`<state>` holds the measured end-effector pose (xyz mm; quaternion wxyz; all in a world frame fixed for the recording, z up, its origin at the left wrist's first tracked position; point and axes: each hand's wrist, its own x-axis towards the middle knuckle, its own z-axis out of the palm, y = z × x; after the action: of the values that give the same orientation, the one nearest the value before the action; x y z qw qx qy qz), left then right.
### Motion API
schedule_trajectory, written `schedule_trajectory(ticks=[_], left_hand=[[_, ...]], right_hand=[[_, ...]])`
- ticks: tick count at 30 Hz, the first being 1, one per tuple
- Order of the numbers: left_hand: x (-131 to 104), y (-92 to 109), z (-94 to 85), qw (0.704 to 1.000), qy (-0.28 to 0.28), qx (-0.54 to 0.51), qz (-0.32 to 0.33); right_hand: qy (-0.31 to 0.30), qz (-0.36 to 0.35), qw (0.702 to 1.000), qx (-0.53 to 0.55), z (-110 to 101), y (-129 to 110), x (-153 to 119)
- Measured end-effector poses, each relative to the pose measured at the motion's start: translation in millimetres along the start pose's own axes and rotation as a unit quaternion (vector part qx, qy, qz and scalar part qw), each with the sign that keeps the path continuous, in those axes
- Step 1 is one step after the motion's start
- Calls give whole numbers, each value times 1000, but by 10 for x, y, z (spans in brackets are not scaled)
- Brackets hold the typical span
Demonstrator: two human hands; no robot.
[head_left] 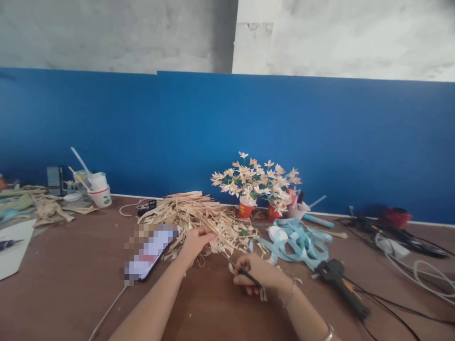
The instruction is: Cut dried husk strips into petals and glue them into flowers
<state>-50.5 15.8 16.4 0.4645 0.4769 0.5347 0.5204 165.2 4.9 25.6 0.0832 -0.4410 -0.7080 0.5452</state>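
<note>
Apparently gripping dark scissors (250, 278) in the right hand (261, 271), slanted to bring the tips near the left hand (194, 244); there, seemingly pinching a pale strip (222, 241) between closed fingers for steadiness, beside piled strips (190, 208) heaped within easy reach.

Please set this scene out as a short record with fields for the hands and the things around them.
left hand: left hand at the near edge of the pale strips; whether it grips one is unclear
right hand: right hand holding a dark-handled tool, probably scissors
left of strips: phone, partly pixelated
behind hands: pale flowers in red cups
right side: light-blue ribbon, loosely tangled; glue gun lying on the table
backdrop: blue panel
</note>
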Motion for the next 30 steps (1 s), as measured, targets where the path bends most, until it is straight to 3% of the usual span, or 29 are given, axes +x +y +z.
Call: schedule_trajectory(ticks=[30], left_hand=[[1,-35,44,999,2,-12,-31]], right_hand=[[-3,-13,1000,-28,-10,67,40]])
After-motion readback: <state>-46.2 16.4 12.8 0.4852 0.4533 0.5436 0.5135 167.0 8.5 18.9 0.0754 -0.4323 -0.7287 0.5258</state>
